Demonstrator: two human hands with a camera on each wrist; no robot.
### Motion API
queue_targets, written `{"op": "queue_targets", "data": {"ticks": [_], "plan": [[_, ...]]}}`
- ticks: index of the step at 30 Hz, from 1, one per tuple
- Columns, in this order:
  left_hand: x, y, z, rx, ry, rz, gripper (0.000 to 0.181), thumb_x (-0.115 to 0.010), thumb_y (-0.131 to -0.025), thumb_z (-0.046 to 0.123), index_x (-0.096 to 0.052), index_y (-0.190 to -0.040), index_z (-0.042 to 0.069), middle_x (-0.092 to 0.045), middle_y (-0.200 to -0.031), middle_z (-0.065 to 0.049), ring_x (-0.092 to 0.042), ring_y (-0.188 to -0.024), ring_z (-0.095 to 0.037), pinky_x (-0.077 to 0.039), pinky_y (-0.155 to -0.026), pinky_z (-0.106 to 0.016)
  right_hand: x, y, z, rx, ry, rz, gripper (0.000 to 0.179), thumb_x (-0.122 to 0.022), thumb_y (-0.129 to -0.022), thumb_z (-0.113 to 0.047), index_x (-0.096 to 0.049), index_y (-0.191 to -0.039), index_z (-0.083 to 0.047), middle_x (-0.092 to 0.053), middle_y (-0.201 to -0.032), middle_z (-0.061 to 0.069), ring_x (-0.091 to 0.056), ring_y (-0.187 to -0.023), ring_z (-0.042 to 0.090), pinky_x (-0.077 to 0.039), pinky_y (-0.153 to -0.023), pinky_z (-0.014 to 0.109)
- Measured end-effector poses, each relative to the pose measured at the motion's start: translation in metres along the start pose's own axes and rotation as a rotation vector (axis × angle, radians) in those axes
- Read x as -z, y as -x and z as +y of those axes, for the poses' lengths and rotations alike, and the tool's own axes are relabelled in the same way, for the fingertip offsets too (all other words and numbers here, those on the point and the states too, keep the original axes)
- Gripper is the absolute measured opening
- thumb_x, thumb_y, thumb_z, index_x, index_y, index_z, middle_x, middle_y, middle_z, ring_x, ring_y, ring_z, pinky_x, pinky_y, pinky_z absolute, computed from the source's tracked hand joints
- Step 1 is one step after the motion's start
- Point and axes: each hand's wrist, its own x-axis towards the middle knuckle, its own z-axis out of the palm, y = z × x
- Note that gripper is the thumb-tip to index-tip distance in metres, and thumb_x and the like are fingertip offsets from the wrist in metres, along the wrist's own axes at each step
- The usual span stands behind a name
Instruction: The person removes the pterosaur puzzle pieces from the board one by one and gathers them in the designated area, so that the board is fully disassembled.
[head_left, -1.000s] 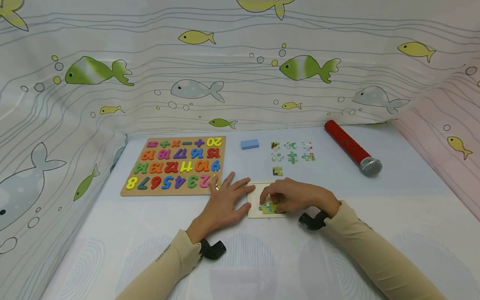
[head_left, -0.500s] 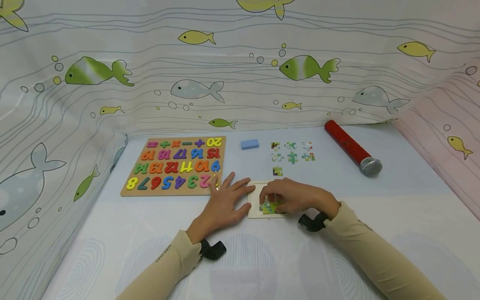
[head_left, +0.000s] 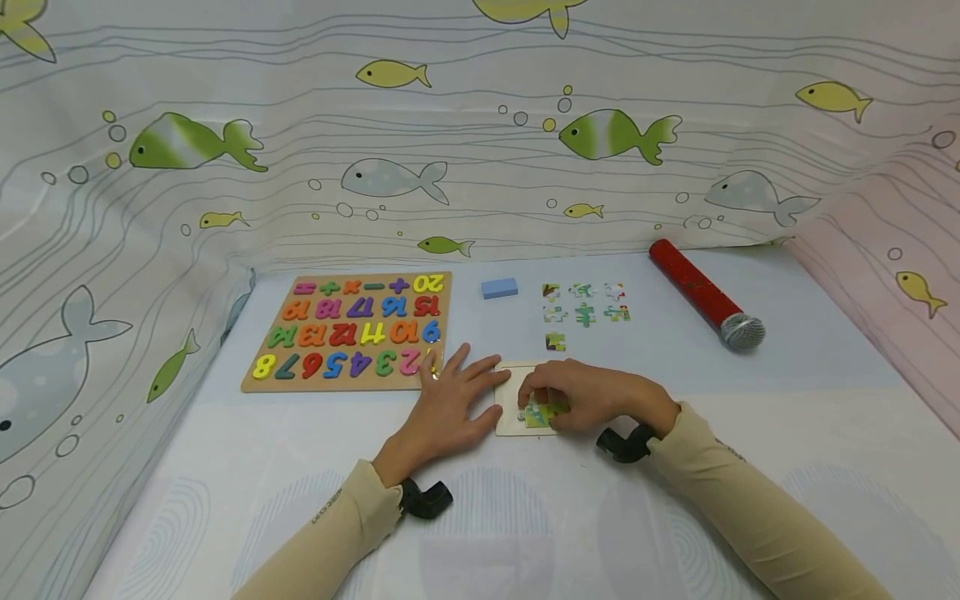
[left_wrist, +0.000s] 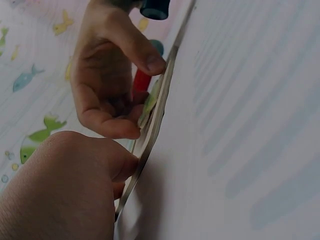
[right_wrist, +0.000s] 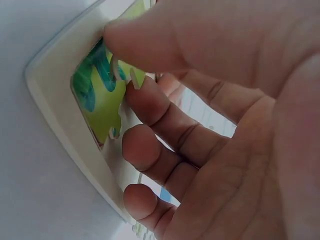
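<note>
A small cream puzzle tray (head_left: pixel 507 427) lies on the pale table, with a green and blue puzzle piece (head_left: pixel 542 413) in its near part. My right hand (head_left: pixel 553 398) curls over the tray and pinches that piece (right_wrist: pixel 100 95) between thumb and fingers. In the left wrist view the piece (left_wrist: pixel 149 102) sits slightly tilted against the tray (left_wrist: pixel 150 145). My left hand (head_left: pixel 467 388) lies flat with spread fingers, and its thumb side touches the tray's left edge.
A wooden number board (head_left: pixel 348 329) lies at the left, and a blue block (head_left: pixel 499 288) behind the tray. Several loose puzzle pieces (head_left: pixel 585 304) lie in rows beyond, one (head_left: pixel 555 341) closer. A red microphone (head_left: pixel 705 293) lies at the right. Fish-print cloth walls surround the table.
My right hand's fingers have shifted slightly left and down on the piece in the tray. The left hand has not moved.
</note>
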Motion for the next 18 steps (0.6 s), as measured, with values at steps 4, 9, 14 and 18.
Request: {"op": "queue_targets", "data": {"ticks": [4, 9, 14, 18], "plan": [[-0.0003, 0.0001, -0.0002, -0.009, 0.009, 0.016, 0.05, -0.055, -0.096, 0.045, -0.059, -0.144, 0.03, -0.049, -0.158, 0.005, -0.028, -0.154, -0.04, -0.002, -0.116, -0.074, -0.0014, 0.0001, -0.0002, -0.005, -0.012, -0.009, 0.036, -0.078, -0.084, -0.008, -0.067, -0.116, -0.022, -0.06, -0.098, -0.003, -0.053, -0.088, 0.014, -0.045, -0.083, 0.03], [0.0002, 0.0, 0.0004, -0.015, 0.011, 0.025, 0.05, -0.056, -0.096, 0.044, -0.06, -0.143, 0.029, -0.05, -0.157, 0.004, -0.03, -0.154, -0.041, -0.003, -0.116, -0.075, -0.0024, 0.0001, -0.0003, -0.009, -0.004, -0.008, 0.036, -0.081, -0.084, -0.012, -0.068, -0.117, -0.021, -0.06, -0.099, -0.005, -0.053, -0.09, 0.014, -0.044, -0.084, 0.029], [0.001, 0.0002, 0.0012, -0.013, 0.007, 0.017, 0.05, -0.055, -0.096, 0.045, -0.059, -0.144, 0.029, -0.049, -0.158, 0.004, -0.029, -0.154, -0.041, -0.003, -0.116, -0.075, -0.0018, 0.0005, -0.0009, -0.016, -0.008, -0.008, 0.036, -0.081, -0.084, -0.013, -0.068, -0.116, -0.021, -0.061, -0.099, -0.004, -0.053, -0.09, 0.014, -0.045, -0.084, 0.029], [0.0009, 0.0002, 0.0012, -0.015, 0.007, 0.018, 0.05, -0.055, -0.096, 0.045, -0.06, -0.144, 0.029, -0.049, -0.158, 0.004, -0.029, -0.154, -0.041, -0.003, -0.116, -0.075, -0.0016, 0.0006, 0.0002, -0.007, -0.021, -0.006, 0.035, -0.081, -0.084, -0.013, -0.068, -0.115, -0.021, -0.061, -0.099, -0.004, -0.054, -0.088, 0.014, -0.046, -0.082, 0.03]]}}
